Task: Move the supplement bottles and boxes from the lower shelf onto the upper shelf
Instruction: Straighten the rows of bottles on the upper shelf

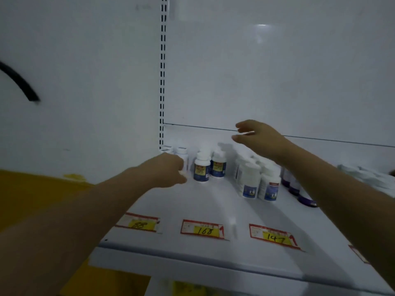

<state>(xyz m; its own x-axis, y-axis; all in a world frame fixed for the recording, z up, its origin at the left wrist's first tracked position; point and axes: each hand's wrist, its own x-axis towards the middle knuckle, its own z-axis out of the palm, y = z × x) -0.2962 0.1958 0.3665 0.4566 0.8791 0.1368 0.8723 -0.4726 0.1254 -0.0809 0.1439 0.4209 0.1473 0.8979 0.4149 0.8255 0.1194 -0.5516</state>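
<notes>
At the shelf's back-left corner: the left hand (171, 169) has its fingers curled round a white bottle (185, 157), which stands upright on the shelf (213, 206) just beside the slotted upright (162, 82).
Right hand (260, 139): holds nothing, with fingers straight and thumb spread from them; it hovers above the middle of the shelf, apart from every bottle.
Nearest neighbours: two blue-labelled bottles (202, 169) stand just to the right of the held one, close but with a sliver of gap.
Further right: a cluster of white bottles (250, 182), then dark purple ones (295, 186) partly hidden behind the right forearm.
Far right: pale packets (363, 176), too blurred to name.
Front edge: three handwritten price tags (202, 229).
Step in hand: probably setting this bottle into its row on the upper shelf; the lower shelf is out of sight.
Next move: the grip should ease off straight and draw back without brushing the blue-labelled pair, then go down for another item.
Progress: several rows stand here already; what is left below cannot be told.
</notes>
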